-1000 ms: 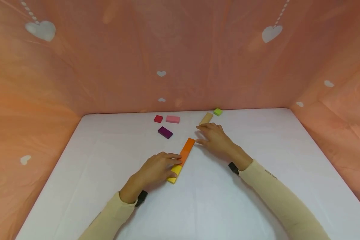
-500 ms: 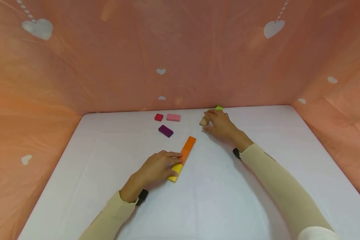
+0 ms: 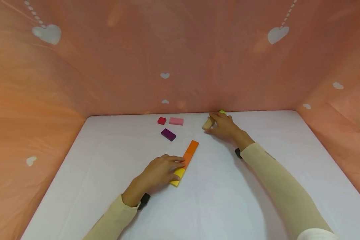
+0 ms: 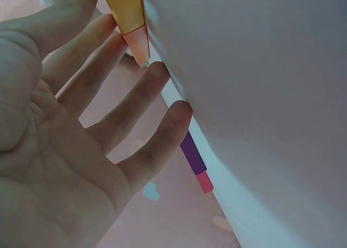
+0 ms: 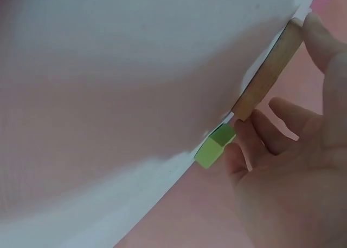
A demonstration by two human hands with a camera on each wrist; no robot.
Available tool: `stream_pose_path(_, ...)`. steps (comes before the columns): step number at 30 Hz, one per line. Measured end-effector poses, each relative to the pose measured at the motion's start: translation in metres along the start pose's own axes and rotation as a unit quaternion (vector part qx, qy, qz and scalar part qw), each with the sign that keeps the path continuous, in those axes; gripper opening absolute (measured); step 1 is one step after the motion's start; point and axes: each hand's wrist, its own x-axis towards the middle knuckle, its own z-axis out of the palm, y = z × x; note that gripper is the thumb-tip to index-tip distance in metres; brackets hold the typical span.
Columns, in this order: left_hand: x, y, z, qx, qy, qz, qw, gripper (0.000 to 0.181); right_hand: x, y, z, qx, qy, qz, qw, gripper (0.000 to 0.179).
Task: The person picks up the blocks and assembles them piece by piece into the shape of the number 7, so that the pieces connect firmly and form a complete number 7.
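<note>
My left hand (image 3: 160,171) rests on a straight strip of blocks, its thumb at the yellow block (image 3: 180,172) and its fingertips on the orange part (image 3: 193,146). In the left wrist view those fingers are extended and spread beside the yellow and orange pieces. Further back, my right hand (image 3: 225,126) holds a plain wooden block (image 3: 208,123) lengthwise, thumb at the near end and fingers at the far end. The right wrist view shows that wooden block (image 5: 269,69) close along the table surface, with a green block (image 5: 215,145) just beyond the fingers.
Left of the right hand lie a purple block (image 3: 168,134), a pink block (image 3: 176,121) and a small red block (image 3: 161,120). Behind the right hand, the green block (image 3: 222,112) is mostly hidden. An orange cloth backdrop (image 3: 192,93) with pale hearts borders the white table (image 3: 228,200).
My right hand has moved away from the strip's far end to the back and taken hold of the wooden block. The left hand has stayed on the strip. The head view has shifted slightly.
</note>
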Motion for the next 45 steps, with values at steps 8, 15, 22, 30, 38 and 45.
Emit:
stream_pose_path(8, 0.0, 0.0, 0.001, 0.003, 0.001, 0.005, 1.0, 0.048, 0.002, 0.002, 0.003, -0.006, -0.002, -0.016, 0.9999, 0.09)
stream_pose_path(15, 0.001, 0.0, 0.002, 0.014, 0.006, 0.009, 0.9998, 0.049, -0.002, 0.0, 0.005, 0.006, 0.03, -0.051, 0.9982, 0.09)
stream_pose_path(22, 0.001, 0.002, 0.001, 0.015, 0.002, 0.004, 0.9999, 0.048, -0.01, -0.014, 0.009, 0.034, 0.034, -0.061, 0.997, 0.089)
stream_pose_path(30, 0.001, 0.002, 0.001, 0.026, 0.005, 0.012, 0.9996, 0.048, -0.023, -0.029, 0.018, 0.061, 0.019, -0.052, 0.9966, 0.082)
stream_pose_path(38, 0.001, 0.002, -0.001, 0.025, 0.003, 0.018, 0.9995, 0.047, -0.028, -0.037, 0.022, 0.054, -0.008, -0.068, 0.9962, 0.072)
stream_pose_path(45, 0.001, 0.001, 0.001, 0.024, 0.004, 0.014, 0.9996, 0.047, -0.027, -0.036, 0.023, 0.059, -0.02, -0.072, 0.9954, 0.064)
